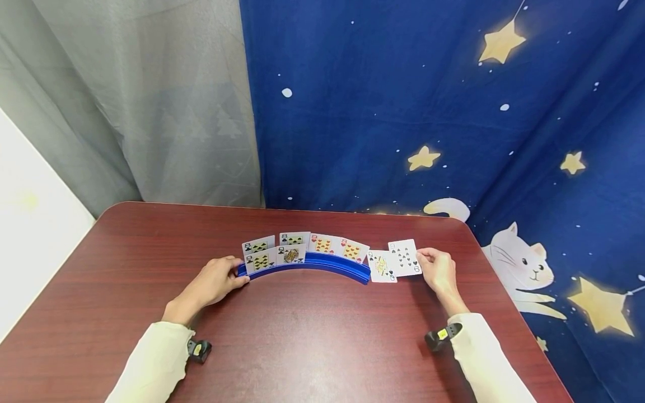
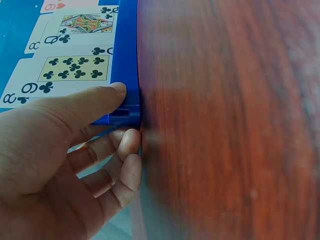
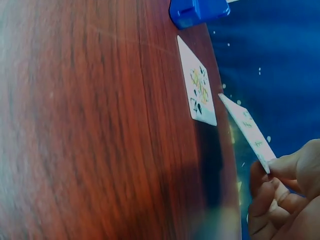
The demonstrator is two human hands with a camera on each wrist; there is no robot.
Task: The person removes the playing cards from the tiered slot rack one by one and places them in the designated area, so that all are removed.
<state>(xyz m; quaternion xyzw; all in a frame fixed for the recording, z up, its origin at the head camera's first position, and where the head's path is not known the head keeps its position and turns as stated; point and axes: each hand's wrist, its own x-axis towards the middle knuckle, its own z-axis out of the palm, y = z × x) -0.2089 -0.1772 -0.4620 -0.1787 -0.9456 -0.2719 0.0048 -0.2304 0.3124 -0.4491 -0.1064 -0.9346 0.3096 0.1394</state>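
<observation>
A curved blue card holder [image 1: 322, 261] stands on the table with several playing cards upright in its grooves. At its left end my left hand [image 1: 218, 278] grips it, the thumb on the front face in the left wrist view. Close to that thumb is a clubs number card [image 2: 75, 70], beside a queen of clubs [image 2: 82, 27]. My right hand [image 1: 437, 272] pinches a black-pip playing card [image 1: 405, 257] by its edge, raised above the table. A black-suit face card [image 1: 383, 266] lies flat by the holder's right end, partly overlapped in the head view by the held card.
The reddish-brown wooden table [image 1: 312, 347] has a rounded back edge. Behind it hang a grey curtain [image 1: 186, 101] and a blue star-patterned curtain [image 1: 363, 112]. Two red-suit cards [image 1: 339, 246] stand in the right half of the holder.
</observation>
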